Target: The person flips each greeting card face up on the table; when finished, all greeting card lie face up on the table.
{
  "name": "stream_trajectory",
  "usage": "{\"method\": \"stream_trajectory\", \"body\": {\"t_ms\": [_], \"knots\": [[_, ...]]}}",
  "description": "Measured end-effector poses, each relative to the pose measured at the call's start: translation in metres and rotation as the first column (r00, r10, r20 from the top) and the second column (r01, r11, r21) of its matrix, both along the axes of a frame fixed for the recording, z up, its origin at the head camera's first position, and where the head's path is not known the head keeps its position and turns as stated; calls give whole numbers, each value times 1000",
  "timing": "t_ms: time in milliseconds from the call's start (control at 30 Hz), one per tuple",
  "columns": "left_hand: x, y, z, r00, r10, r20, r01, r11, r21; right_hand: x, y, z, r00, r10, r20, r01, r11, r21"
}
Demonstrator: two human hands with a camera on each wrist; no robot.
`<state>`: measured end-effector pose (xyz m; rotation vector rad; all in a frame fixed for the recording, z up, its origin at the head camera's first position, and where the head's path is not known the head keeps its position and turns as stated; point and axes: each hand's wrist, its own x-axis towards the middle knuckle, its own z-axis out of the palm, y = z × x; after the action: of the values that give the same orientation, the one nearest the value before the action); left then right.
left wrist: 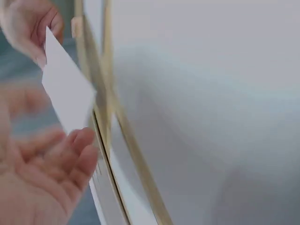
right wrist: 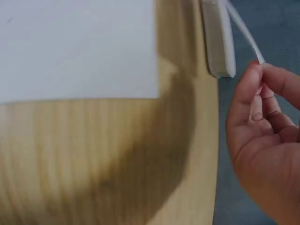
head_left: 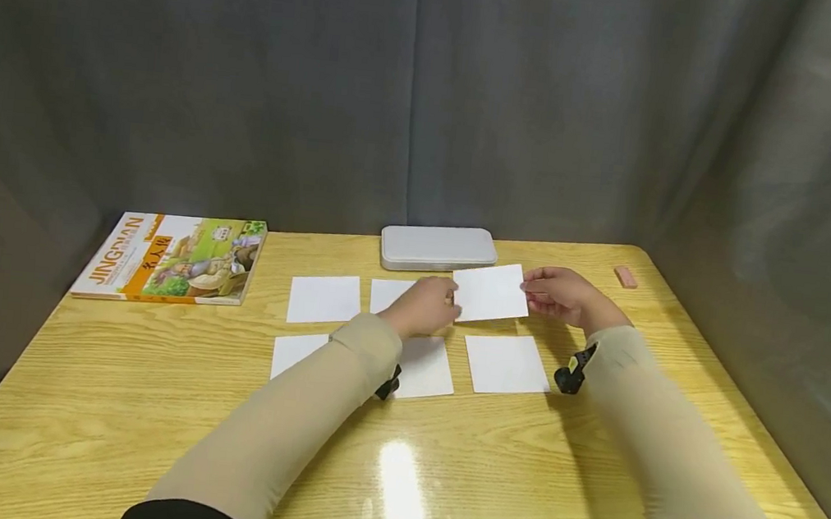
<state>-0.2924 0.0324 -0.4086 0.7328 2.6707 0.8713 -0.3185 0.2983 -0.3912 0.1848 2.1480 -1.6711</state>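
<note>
A white square of paper [head_left: 490, 292] is held up off the table, tilted, in the head view. My right hand [head_left: 568, 296] pinches its right edge between thumb and fingertips, a grip also visible in the right wrist view. At the paper's left edge is my left hand [head_left: 422, 305]. In the left wrist view this hand's thumb and fingers [left wrist: 84, 161] are spread apart, with the fingertips by the paper's near corner; contact is unclear. Several more white squares lie flat below, among them a front right one [head_left: 507, 365] and a back left one [head_left: 325, 298]. My left arm partly covers others.
A pale flat case [head_left: 439, 249] lies at the table's back edge, just behind the raised paper. A colourful book [head_left: 185, 260] is at the back left. At the back right sits a small pinkish block [head_left: 625, 277]. Grey curtains [head_left: 288, 100] surround the wooden table [head_left: 114, 398].
</note>
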Motion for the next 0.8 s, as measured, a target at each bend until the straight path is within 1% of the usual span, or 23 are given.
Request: {"method": "stream_trajectory", "body": {"t_ms": [33,67,100,133,200,300,333,400,500,567,633,700,800], "knots": [[-1,-2,1,998,66,21,-67,996,64,1,0,2,1000,-4,-11,3,1000,-30],[-3,-4,1,991,123,51,-128,984,124,1,0,4,1000,-4,-19,3,998,-58],[-4,-5,2,982,164,92,-178,968,175,2,-1,6,1000,-8,-21,6,996,-85],[-4,-6,2,970,195,145,-225,947,228,3,-2,8,1000,-1,-24,-1,994,-106],[-5,-7,2,946,228,229,-294,902,317,3,-4,10,1000,5,-17,-7,990,-142],[-6,-7,0,924,226,307,-340,852,398,4,-8,11,1000,15,-12,-17,987,-159],[-6,-7,-1,918,228,323,-355,837,418,5,-9,12,1000,18,-13,-19,987,-157],[-6,-8,-1,916,225,334,-362,822,439,6,-10,12,1000,19,-21,-22,990,-143],[-6,-9,0,921,245,303,-360,831,424,8,-10,12,999,32,-37,-35,994,-106],[-6,-10,2,922,263,285,-365,837,408,9,-9,12,998,44,-51,-48,995,-84],[-6,-11,3,920,284,270,-377,833,405,9,-9,13,997,51,-61,-55,996,-70],[-6,-11,3,915,292,277,-389,818,423,9,-9,13,996,53,-66,-58,996,-68],[-6,-11,3,906,275,323,-406,782,474,9,-9,13,997,40,-59,-46,994,-100]]}}
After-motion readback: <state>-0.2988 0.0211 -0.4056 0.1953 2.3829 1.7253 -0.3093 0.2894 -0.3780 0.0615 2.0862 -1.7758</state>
